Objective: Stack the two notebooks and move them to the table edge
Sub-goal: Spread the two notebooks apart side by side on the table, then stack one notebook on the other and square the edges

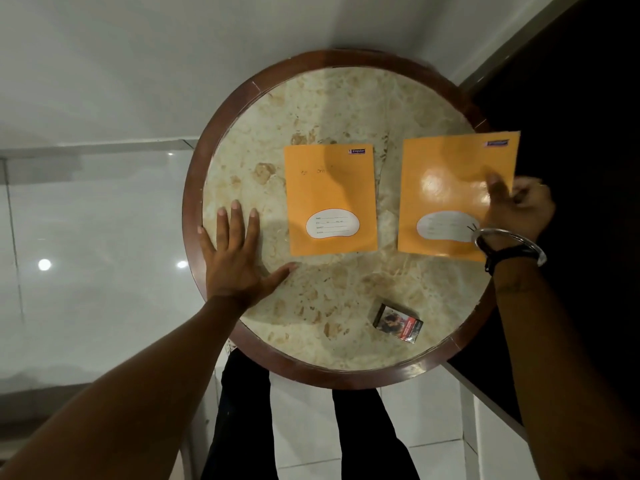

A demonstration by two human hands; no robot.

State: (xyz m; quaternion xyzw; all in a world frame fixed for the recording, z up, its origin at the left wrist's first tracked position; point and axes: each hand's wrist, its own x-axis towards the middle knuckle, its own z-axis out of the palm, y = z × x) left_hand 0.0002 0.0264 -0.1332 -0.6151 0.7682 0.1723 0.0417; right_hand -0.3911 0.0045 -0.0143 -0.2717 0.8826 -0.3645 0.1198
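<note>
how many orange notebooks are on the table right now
2. One notebook lies flat near the table's middle; the other notebook is at the right rim, overhanging it, gripped by the right hand. None look hidden.

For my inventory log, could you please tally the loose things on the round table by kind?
Orange notebooks: 2, one mid-table and one overhanging the right rim, held by the right hand
Small printed packet: 1
Total: 3
</note>
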